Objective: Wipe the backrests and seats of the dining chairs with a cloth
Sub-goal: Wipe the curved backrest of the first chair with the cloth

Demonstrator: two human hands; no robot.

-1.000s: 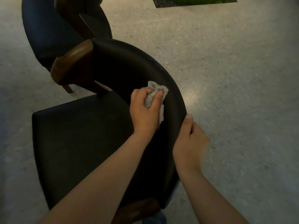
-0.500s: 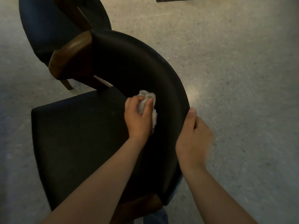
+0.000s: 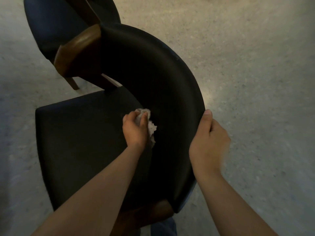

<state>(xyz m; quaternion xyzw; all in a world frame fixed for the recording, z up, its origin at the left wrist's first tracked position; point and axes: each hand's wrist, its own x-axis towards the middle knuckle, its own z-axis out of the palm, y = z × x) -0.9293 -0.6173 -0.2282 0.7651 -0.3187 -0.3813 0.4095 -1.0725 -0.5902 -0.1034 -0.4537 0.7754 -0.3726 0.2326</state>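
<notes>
Right, from the head camera, looking down: the left hand [image 3: 135, 129] has its fingers curled tight round a crumpled pale cloth [image 3: 150, 127], pressing it low on the inner face of the curved black backrest [image 3: 153, 74], just beside where that meets the dark seat [image 3: 81, 133]. Over on the outer rim, the right hand [image 3: 208, 143] grips the backrest's top edge, thumb [image 3: 207, 116] laid along the rim and fingers wrapped behind, out of sight. A brown wooden arm end [image 3: 76, 50] caps the backrest's far end, and a second dark chair [image 3: 51, 23] stands behind on the speckled floor [image 3: 247, 74].
</notes>
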